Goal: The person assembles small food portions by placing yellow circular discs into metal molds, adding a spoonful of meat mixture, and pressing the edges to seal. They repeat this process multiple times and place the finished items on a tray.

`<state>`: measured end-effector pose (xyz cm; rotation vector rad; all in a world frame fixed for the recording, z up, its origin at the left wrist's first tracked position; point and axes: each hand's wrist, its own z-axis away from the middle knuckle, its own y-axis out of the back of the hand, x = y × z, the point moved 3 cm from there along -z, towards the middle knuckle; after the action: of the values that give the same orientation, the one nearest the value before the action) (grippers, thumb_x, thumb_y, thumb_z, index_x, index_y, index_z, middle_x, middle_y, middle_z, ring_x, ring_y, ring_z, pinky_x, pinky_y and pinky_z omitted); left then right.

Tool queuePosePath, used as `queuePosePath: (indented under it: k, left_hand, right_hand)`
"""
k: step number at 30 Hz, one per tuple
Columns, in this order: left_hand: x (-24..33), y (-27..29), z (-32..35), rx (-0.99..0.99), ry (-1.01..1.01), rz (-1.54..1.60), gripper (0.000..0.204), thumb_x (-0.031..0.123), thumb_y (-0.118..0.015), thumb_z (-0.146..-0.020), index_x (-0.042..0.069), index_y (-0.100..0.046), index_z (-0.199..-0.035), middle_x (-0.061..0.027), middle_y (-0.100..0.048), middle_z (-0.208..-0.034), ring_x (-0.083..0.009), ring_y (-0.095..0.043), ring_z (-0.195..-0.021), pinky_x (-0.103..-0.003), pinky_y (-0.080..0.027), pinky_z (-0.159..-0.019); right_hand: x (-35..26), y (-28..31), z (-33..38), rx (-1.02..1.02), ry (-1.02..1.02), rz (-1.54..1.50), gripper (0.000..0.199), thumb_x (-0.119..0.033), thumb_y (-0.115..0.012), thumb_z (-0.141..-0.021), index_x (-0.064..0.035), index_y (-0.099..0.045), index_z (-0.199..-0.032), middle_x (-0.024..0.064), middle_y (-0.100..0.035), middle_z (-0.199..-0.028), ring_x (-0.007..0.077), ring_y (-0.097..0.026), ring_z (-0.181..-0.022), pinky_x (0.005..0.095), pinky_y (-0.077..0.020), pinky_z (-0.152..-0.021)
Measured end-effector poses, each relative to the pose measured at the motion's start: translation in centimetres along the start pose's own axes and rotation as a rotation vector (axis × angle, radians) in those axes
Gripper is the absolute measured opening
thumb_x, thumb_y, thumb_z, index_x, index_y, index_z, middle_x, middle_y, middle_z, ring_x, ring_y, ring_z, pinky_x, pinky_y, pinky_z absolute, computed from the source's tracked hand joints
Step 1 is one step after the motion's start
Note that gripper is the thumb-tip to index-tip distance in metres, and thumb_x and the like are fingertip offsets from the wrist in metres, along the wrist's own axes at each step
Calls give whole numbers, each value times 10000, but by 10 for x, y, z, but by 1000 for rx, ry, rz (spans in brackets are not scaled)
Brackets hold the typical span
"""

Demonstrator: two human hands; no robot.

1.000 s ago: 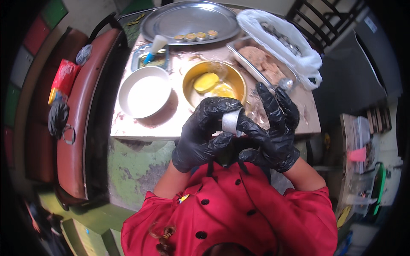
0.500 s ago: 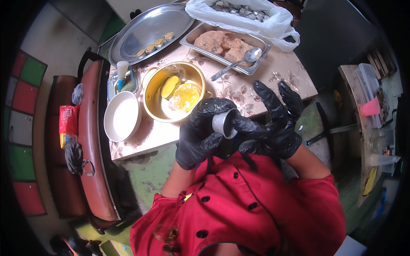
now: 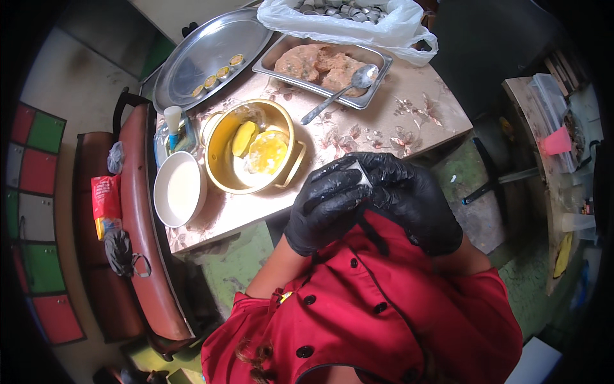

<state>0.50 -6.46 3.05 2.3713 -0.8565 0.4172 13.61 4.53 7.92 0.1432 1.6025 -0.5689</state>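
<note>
A small metal mould (image 3: 362, 173) sits between both black-gloved hands in front of my chest; only a pale sliver of it shows. My left hand (image 3: 327, 203) is wrapped round its left side, and my right hand (image 3: 416, 203) closes on it from the right with its fingers bent together. The mould's inside is hidden by the gloves. To the left of my hands is a gold-coloured pot (image 3: 288, 131) holding yellow lumps. Beside that pot stands a white bowl (image 3: 180, 189) with white contents.
On the flowered tabletop (image 3: 224, 208) a steel pan (image 3: 272, 72) holds minced meat (image 3: 300, 62) and a spoon (image 3: 339, 93). Several filled moulds (image 3: 217, 75) lie on a round tray (image 3: 192, 54). A plastic bag (image 3: 409, 41) of empty moulds is at the back. A brown bench (image 3: 141, 211) stands left.
My right hand's fingers were spread, with one inside the mould; now they are folded round it. The mould has tilted and is mostly covered. The view has shifted slightly.
</note>
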Motion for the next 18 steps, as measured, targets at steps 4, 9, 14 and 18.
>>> queuePosePath:
  k: [4, 9, 14, 18]
  left_hand:
    - [-7, -21, 0, -25, 174, 31, 462, 52, -814, -771, 87, -643, -1198, -164, -608, -1297, -393, -564, -1239, -472, -476, -1023]
    - [-9, -24, 9, 103, 180, -73, 565, 72, -816, -765, 87, -579, -1278, -153, -627, -1237, -371, -594, -1144, -464, -497, -966]
    - [-23, -12, 25, 140, 233, -109, 469, 89, -806, -763, 73, -627, -1196, -151, -657, -1085, -368, -638, -1014, -444, -538, -851]
    - [-28, -6, 29, 75, 289, -61, 329, 96, -790, -788, 67, -669, -1092, -139, -654, -1022, -331, -657, -948, -410, -555, -781]
  right_hand:
    - [19, 25, -5, 223, 206, 200, 246, -1, -702, -893, 26, -664, -1134, 159, -659, -1238, 224, -634, -1136, 362, -516, -939]
    - [48, 51, -42, 337, 510, 938, 262, 17, -743, -831, 7, -686, -1087, 167, -655, -1264, 255, -628, -1176, 362, -504, -983]
    - [88, 52, -64, 251, 633, 1246, 405, -57, -806, -790, -35, -668, -1169, 160, -662, -1244, 328, -660, -1059, 400, -533, -889]
    - [60, 38, -56, 402, 549, 1244, 362, -34, -798, -795, -25, -677, -1136, 136, -673, -1236, 285, -616, -1165, 427, -468, -998]
